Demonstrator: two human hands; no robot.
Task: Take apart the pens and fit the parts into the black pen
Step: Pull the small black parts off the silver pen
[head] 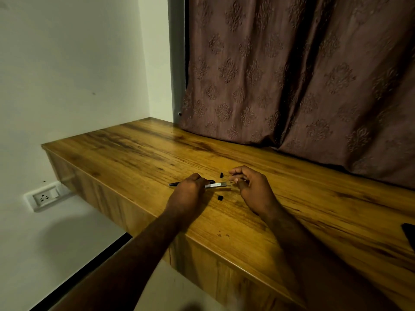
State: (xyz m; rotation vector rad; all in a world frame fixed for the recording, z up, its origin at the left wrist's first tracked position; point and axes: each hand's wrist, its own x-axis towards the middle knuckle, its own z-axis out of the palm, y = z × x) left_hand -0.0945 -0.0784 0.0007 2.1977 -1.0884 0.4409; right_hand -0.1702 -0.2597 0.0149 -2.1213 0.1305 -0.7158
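My left hand [188, 187] is closed around a pen [215, 185] lying nearly flat over the wooden desk [139, 153]; its dark tip pokes out to the left and a silvery clear barrel shows to the right. My right hand [249, 185] pinches a thin clear part at the barrel's right end; I cannot tell exactly what it is. One small black pen piece [221, 175] lies just behind the hands. Another small black cap piece [220, 197] lies in front of them.
A brown patterned curtain [292, 75] hangs over the desk's back right. A dark object [409, 236] shows at the right edge of the desk. A wall socket [45, 197] sits low on the left wall, below the desk's left end.
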